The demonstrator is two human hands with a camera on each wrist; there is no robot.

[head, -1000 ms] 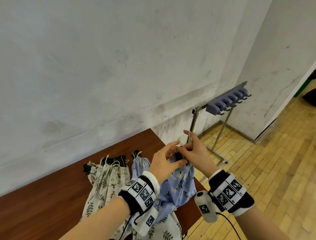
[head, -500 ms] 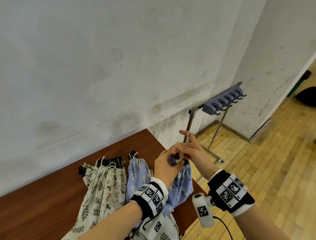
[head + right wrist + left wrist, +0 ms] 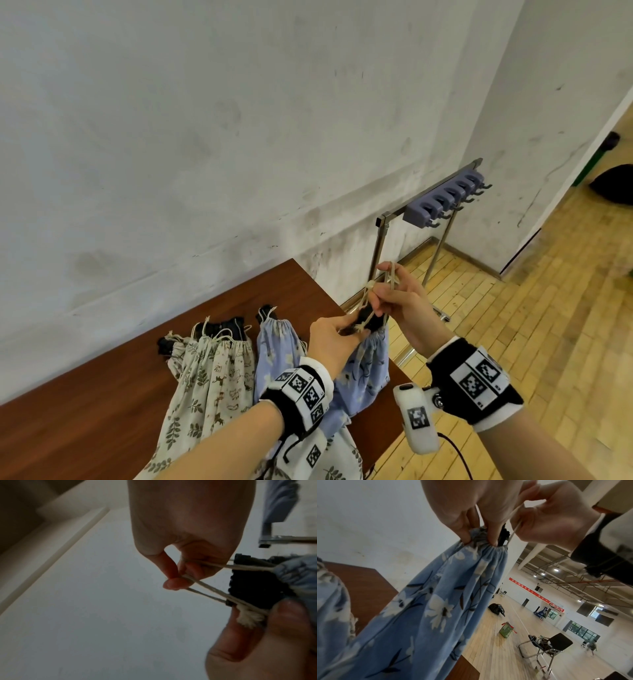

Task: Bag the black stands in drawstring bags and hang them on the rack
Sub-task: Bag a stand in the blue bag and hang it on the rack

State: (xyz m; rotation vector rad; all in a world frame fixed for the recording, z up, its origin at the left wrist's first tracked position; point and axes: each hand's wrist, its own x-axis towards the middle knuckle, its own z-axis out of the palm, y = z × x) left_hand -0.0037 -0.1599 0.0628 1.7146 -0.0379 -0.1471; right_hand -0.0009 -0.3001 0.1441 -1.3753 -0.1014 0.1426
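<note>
I hold a blue flowered drawstring bag point(image 3: 366, 366) above the right end of the brown table point(image 3: 85, 404). My left hand point(image 3: 337, 337) pinches its gathered neck point(image 3: 481, 543), where a black stand point(image 3: 368, 317) sticks out of the top. My right hand point(image 3: 394, 291) pinches the cream drawstring point(image 3: 211, 592) and holds it taut up and away from the neck. Both cords run over my right fingers point(image 3: 173, 584). The metal rack point(image 3: 442, 202) with several grey hooks stands on the floor beyond the table's right end.
Two more bagged stands lie on the table: a leaf-print bag point(image 3: 212, 370) and a second blue bag point(image 3: 277, 346), black tips showing at their necks. A white wall runs behind. Wooden floor point(image 3: 513, 342) spreads to the right, with a chair point(image 3: 554, 643) and a green box point(image 3: 506, 629) farther off.
My right hand has risen away from the bag's neck, drawing the cord out taut. The neck has gathered tighter under my left fingers. The bag has lifted slightly.
</note>
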